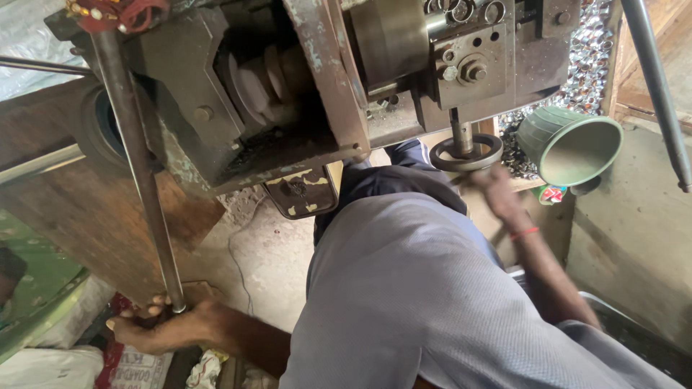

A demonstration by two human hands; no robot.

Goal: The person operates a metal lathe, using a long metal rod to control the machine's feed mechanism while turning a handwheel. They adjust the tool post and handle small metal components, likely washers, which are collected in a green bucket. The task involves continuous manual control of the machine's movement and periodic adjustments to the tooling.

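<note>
Your left hand (162,328) is wrapped around the lower end of the long lever (140,173). The fingers (144,311) are curled shut on the bar, with the thumb side hidden behind it. The lever's long axis runs steeply up and slightly left from your grip to a red-bound head (119,13) at the top of the machine (288,94). The bar passes in front of the machine's dark casting and appears to stand clear of it along its length.

Your right hand (497,191) is raised to the handwheel (467,153), which sits on a short vertical spindle under the machine's tool block. The hand is motion-blurred. It lies against the wheel's lower right rim, but whether the fingers are closed on it cannot be told.

The two hands are well apart, your torso in a grey shirt (425,302) between them. The left hand alone is on the lever, and the right is the nearer to the wheel.

A green funnel (569,144) lies on its side just right of the wheel, mouth toward you. Behind it is a heap of small bright metal parts (587,54).
</note>
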